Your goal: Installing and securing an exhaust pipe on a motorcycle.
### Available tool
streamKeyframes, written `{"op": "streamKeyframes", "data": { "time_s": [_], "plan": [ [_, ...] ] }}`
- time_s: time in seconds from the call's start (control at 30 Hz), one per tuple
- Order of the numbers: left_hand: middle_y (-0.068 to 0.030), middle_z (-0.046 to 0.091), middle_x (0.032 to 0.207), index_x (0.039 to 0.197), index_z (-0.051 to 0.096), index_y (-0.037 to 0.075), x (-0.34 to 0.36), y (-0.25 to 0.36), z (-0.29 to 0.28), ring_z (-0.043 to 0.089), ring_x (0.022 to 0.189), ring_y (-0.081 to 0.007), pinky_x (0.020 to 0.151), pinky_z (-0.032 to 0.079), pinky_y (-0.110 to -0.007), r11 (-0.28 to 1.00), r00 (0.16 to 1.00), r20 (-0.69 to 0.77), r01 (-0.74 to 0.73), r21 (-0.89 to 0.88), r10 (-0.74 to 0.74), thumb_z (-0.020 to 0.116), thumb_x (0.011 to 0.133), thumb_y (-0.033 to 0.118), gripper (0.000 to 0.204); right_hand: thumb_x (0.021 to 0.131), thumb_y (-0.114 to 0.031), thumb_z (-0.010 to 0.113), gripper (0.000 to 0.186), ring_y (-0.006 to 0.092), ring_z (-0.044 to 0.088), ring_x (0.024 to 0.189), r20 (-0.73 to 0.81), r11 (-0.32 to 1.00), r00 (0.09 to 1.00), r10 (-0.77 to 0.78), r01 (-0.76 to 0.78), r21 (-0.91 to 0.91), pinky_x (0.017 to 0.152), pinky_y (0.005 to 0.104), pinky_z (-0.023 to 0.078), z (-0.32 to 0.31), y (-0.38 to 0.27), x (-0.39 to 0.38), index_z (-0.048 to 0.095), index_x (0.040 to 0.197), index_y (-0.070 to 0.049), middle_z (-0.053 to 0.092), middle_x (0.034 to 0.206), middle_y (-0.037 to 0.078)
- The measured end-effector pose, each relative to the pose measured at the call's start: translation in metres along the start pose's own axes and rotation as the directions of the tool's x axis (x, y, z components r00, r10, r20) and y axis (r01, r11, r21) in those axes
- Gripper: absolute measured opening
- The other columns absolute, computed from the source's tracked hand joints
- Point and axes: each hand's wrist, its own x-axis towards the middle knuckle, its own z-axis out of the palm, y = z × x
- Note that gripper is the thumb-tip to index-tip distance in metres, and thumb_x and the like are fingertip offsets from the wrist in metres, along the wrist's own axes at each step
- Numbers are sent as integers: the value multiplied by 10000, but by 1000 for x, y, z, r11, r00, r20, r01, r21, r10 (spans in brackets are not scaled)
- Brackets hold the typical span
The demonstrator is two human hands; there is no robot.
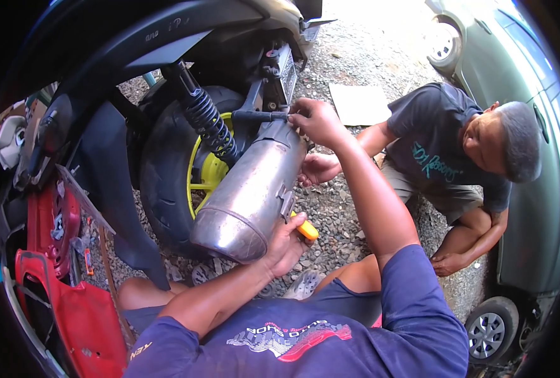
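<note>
A silver exhaust muffler [248, 192] slants beside the rear wheel [173, 170], a black tyre on a yellow-green rim. My left hand [284, 247] is under its lower end, with a yellow-orange handle [304, 227] held between thumb and fingers; the rest of that tool is hidden. Higher up, my right hand [317, 123] pinches at the end of a dark bracket arm [259, 116] above the muffler; whatever is between its fingertips is too small to tell. A coil-spring shock absorber [210, 123] stands between bracket and wheel.
A co-worker [444, 138] squats at the right, one hand [319, 169] reaching close to the muffler. Red body panels [81, 321] lie at the left. Gravel [336, 214] covers the ground, with a pale flat sheet [358, 104] farther off. A green car [532, 239] stands behind the co-worker.
</note>
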Motion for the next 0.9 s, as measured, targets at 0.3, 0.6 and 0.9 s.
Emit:
{"op": "streamKeyframes", "data": {
  "time_s": [0.3,0.6,0.9],
  "plan": [
    [12,670,1048,1158,611,156,3,-4,-1,660,991,-138,898,561,-343,1000,1000,-2,-17,17,17,708,1069,282,183,1016,-99,709,126,124,660,726,129,996,989,-75,67,67,650,305,532,-11,16,15,644,1078,-10,731,881,54],
    [4,655,1067,1178,594,160,3,-1,1,659,995,-145,904,569,-341,1000,1000,-11,-18,20,18,712,1067,274,198,1054,-200,693,207,127,661,692,61,979,991,121,-130,158,650,308,541,2,21,4,707,1042,6,720,801,50],
    [-7,659,1094,1164,606,148,0,-3,1,657,1015,-147,907,564,-351,1000,1000,-21,2,5,-2,706,1060,252,178,954,-166,776,265,211,726,934,-100,977,984,-149,130,-169,858,385,586,7,20,-2,710,1128,24,771,994,134]
  ]
}}
